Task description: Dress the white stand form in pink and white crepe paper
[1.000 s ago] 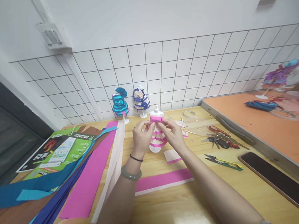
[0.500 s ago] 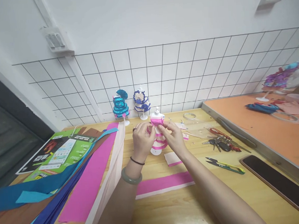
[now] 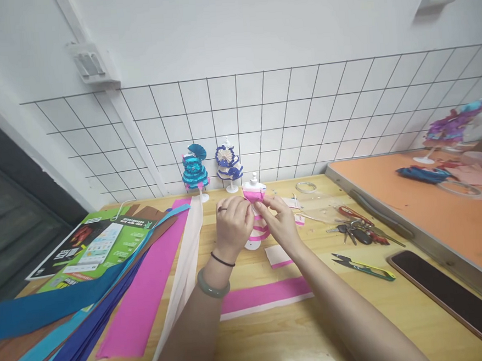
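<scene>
A small white dress form (image 3: pixel 253 186) stands upright between the fingers (image 3: pixel 263 209), its knobbed neck above them. Its pink bodice (image 3: pixel 253 195) touches them at its lower edge; below, pink-and-white skirt tiers (image 3: pixel 259 227) hang over a white base (image 3: pixel 253 245).

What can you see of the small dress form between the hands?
The small dress form stands upright on the table, on a white base. Its white knobbed top shows above a bright pink band; below are pink-and-white tiers, seemingly crepe paper. The left hand and right hand pinch at its waist, partly hiding it.
</scene>
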A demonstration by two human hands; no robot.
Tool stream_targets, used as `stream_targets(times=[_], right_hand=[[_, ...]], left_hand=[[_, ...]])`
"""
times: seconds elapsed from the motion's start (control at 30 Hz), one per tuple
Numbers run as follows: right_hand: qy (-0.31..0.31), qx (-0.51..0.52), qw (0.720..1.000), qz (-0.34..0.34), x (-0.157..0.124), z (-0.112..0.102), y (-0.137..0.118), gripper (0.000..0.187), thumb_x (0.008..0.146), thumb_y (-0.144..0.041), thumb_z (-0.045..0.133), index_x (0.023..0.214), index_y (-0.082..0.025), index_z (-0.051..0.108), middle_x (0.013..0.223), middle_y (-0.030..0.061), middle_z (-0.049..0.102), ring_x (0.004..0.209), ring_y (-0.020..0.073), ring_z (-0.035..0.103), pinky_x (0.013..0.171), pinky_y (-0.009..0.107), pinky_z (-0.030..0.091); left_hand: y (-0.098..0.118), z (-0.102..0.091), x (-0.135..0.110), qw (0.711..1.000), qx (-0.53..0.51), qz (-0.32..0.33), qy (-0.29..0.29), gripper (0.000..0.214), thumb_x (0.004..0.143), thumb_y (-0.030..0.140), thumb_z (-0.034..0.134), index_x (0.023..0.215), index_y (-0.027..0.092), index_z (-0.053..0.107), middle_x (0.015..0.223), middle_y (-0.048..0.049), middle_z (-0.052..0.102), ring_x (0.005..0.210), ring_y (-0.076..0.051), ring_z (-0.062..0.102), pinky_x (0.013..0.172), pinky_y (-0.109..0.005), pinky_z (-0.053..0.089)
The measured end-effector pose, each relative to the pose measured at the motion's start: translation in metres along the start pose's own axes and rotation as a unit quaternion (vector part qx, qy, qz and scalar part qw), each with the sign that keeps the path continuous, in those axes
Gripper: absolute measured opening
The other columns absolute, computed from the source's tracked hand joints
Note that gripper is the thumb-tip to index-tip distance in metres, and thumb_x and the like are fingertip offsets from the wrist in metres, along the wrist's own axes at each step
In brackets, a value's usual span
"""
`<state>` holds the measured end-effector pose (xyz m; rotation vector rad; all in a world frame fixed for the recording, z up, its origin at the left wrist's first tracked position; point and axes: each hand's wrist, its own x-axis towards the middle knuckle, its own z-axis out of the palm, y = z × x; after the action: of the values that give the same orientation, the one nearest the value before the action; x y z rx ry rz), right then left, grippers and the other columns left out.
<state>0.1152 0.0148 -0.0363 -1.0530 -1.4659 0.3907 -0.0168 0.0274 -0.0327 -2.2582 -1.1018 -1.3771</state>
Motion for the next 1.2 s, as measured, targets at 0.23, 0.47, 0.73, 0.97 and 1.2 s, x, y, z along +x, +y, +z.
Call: stream_targets(times=[0.23,0.47,0.73,0.97,1.2], right_hand=[[-0.006,0.002,1.000,0.015,0.002,-0.003,0.001,0.022,0.085,-0.035,0.052,0.091,-0.021,0.069,0.081,0.0042,0.061,0.079,0.0180,0.053,0.074,0.032,0.042],[-0.042,0.019,0.999,0.009,0.005,-0.008,0.007,0.022,0.085,-0.036,0.053,0.094,-0.023,0.069,0.083,0.0038,0.062,0.081,0.0185,0.054,0.075,0.033,0.043],[-0.083,0.025,0.996,-0.012,0.005,-0.011,0.006,0.024,0.084,-0.037,0.054,0.099,-0.025,0.069,0.085,0.0041,0.061,0.083,0.0191,0.054,0.075,0.034,0.043],[-0.080,0.019,0.997,-0.011,0.005,-0.010,0.004,0.022,0.082,-0.038,0.057,0.095,-0.026,0.070,0.085,0.0040,0.061,0.083,0.0191,0.054,0.075,0.034,0.043],[-0.098,0.013,0.995,-0.016,0.006,-0.013,0.004,0.023,0.083,-0.040,0.056,0.093,-0.025,0.070,0.078,0.0030,0.059,0.078,0.0181,0.052,0.072,0.033,0.042]], left_hand=[[-0.003,0.001,0.000,0.986,-0.160,-0.049,0.001,0.007,0.082,0.020,0.051,0.084,0.018,0.057,0.092,-0.0083,0.061,0.093,-0.020,0.056,0.083,-0.036,0.044],[-0.014,0.008,0.000,0.879,-0.400,-0.259,0.019,0.026,0.077,0.029,0.062,0.098,0.018,0.052,0.088,-0.0055,0.064,0.087,-0.016,0.062,0.079,-0.031,0.050],[-0.017,-0.002,0.003,0.899,-0.370,-0.235,0.026,0.031,0.070,0.028,0.069,0.096,0.018,0.056,0.082,-0.0026,0.064,0.081,-0.014,0.062,0.078,-0.029,0.050],[-0.015,0.000,0.003,0.902,-0.366,-0.229,0.013,0.034,0.069,0.027,0.070,0.098,0.019,0.054,0.084,-0.0035,0.063,0.083,-0.015,0.062,0.077,-0.029,0.050],[-0.016,0.001,0.003,0.896,-0.378,-0.234,-0.006,0.037,0.069,0.024,0.069,0.100,0.019,0.052,0.088,-0.0043,0.063,0.086,-0.016,0.061,0.081,-0.031,0.049]])
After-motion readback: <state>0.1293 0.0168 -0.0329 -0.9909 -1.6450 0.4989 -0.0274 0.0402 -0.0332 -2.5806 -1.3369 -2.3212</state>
